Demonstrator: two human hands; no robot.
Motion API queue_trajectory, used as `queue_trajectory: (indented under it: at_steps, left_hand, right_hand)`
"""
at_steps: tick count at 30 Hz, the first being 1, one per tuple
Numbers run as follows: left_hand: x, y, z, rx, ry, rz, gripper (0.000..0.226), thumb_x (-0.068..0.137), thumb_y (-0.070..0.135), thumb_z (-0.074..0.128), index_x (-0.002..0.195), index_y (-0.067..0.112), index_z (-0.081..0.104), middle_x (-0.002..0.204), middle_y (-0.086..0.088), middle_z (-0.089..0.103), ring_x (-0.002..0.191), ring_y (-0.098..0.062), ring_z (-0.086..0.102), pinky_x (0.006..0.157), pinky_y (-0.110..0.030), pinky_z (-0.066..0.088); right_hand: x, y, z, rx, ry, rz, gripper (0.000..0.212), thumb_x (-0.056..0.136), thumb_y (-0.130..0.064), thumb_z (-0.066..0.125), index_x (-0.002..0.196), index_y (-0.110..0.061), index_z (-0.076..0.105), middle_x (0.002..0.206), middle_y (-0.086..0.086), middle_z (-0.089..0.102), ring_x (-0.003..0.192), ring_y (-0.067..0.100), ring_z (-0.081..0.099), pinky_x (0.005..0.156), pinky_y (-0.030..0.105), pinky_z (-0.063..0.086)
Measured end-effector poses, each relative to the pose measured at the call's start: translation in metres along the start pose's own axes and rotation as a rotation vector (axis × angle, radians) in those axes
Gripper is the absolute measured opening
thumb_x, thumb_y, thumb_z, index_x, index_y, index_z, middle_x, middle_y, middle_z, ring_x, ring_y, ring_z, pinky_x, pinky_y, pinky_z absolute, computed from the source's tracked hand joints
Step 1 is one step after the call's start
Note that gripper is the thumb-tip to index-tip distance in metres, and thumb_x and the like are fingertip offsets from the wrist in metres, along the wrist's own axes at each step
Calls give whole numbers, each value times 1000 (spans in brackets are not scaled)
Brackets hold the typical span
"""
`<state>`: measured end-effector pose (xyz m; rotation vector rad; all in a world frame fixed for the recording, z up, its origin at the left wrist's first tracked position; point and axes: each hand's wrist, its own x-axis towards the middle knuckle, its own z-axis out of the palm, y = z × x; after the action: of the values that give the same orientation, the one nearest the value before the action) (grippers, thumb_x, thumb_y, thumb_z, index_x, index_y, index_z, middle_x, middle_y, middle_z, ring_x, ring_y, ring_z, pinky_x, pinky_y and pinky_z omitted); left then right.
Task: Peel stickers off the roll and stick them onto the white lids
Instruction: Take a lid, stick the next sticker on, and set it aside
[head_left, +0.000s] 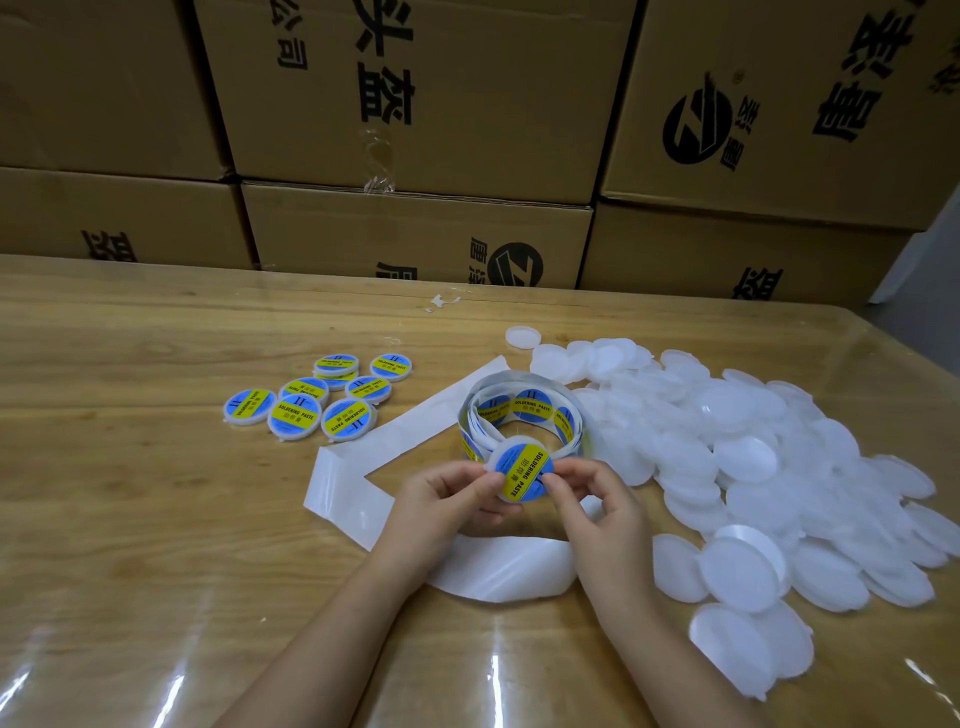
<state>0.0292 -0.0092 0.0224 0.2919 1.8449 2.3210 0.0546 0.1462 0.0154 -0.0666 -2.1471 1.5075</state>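
Before the sticker roll (524, 410), our left hand (441, 499) and right hand (597, 504) pinch a lid (502, 457), apparently to press its sticker (522, 478) flat.

The 2 bare forearms rise from the bottom edge and converge toward the middle. The left hand (441, 500) is turned thumb-up, its thumb laid on the left rim of a stickered lid (521, 470) and its fingers curled beneath it. The right hand (597, 512) mirrors it: the thumb tip presses the lid's right edge, the forefinger arches over the top, and the other fingers curl loosely into the palm.
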Motion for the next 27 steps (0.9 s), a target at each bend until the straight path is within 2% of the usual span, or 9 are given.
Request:
queue_trajectory:
  at_steps: [8, 16, 19, 21, 25, 27]
  left_hand:
    - [0, 0, 1, 1, 11, 11, 23, 73, 29, 68, 84, 10, 74, 78, -12, 74, 74, -23, 72, 61, -20, 54]
    - [-1, -1, 2, 12, 19, 12, 14, 74, 26, 67, 76, 15, 76, 73, -10, 73, 73, -22, 72, 62, -20, 54]
    - [-1, -2, 3, 31, 37, 23, 10, 78, 18, 68, 73, 16, 76, 71, -11, 73, 72, -22, 72, 63, -21, 54]
    - [-2, -3, 4, 53, 52, 34, 16, 82, 10, 67, 71, 16, 75, 70, -11, 72, 71, -21, 72, 62, -20, 54]
    - [-2, -3, 5, 64, 54, 41, 13, 81, 3, 67, 74, 11, 74, 70, -11, 72, 70, -20, 72, 62, -20, 54]
    - [-3, -3, 5, 71, 53, 44, 12, 81, 1, 67, 74, 10, 73, 68, -9, 72, 69, -19, 72, 62, -19, 53]
  right_hand:
    - [0, -1, 1, -40, 15, -27, 23, 80, -17, 75, 78, -37, 63, 72, -11, 66, 73, 12, 62, 84, 54, 46]
    - [0, 0, 1, -75, 21, -48, 25, 79, -16, 75, 79, -37, 62, 71, -10, 66, 71, 10, 61, 85, 56, 46]
    - [0, 0, 1, -88, 21, -48, 25, 79, -16, 75, 79, -37, 61, 70, -12, 65, 70, 9, 61, 86, 56, 45]
    - [0, 0, 1, -99, 20, -47, 21, 79, -16, 75, 79, -33, 63, 70, -12, 65, 70, 9, 60, 85, 56, 45]
    - [-1, 1, 2, -216, 61, -80, 14, 77, -16, 77, 80, -23, 66, 68, -12, 64, 68, 5, 59, 92, 47, 40]
    - [-2, 0, 3, -297, 88, -107, 14, 76, -16, 79, 80, -21, 67, 68, -12, 63, 69, 8, 60, 93, 42, 35]
